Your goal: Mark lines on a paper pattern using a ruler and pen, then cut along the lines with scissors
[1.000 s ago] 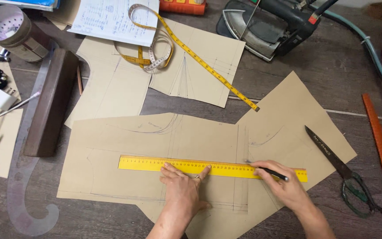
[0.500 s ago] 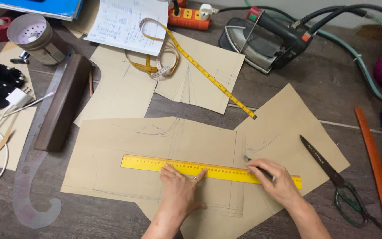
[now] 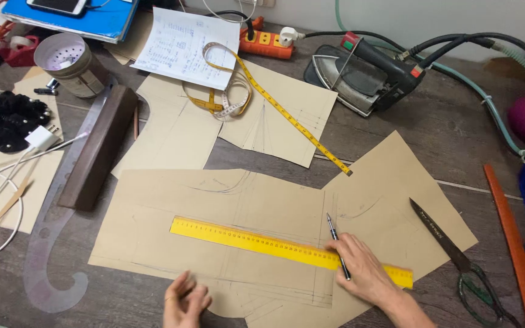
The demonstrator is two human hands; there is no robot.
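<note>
A pen (image 3: 338, 246) is held loosely in the right hand (image 3: 363, 273), fingers curled about its lower half, its tip pointing away from the wrist. Under that hand lies the right end of a yellow ruler (image 3: 274, 248), pressed flat; the ruler runs leftward and slightly away from the grip across a sheet of brown pattern paper (image 3: 153, 225). The left hand (image 3: 185, 302) is shown at the near edge of the paper, to the left of the grip, fingers loosely bent and nothing held; it is clear of the ruler. Just right of the grip, scissors (image 3: 457, 261) lie closed on the table (image 3: 396, 140). Farther from the grip, a tape measure (image 3: 274, 103) crosses smaller paper pieces (image 3: 177, 133), with an iron (image 3: 360, 73) beyond. Far left, a clear curve template (image 3: 47, 255) and a dark wooden block (image 3: 98, 149) are seen.
</note>
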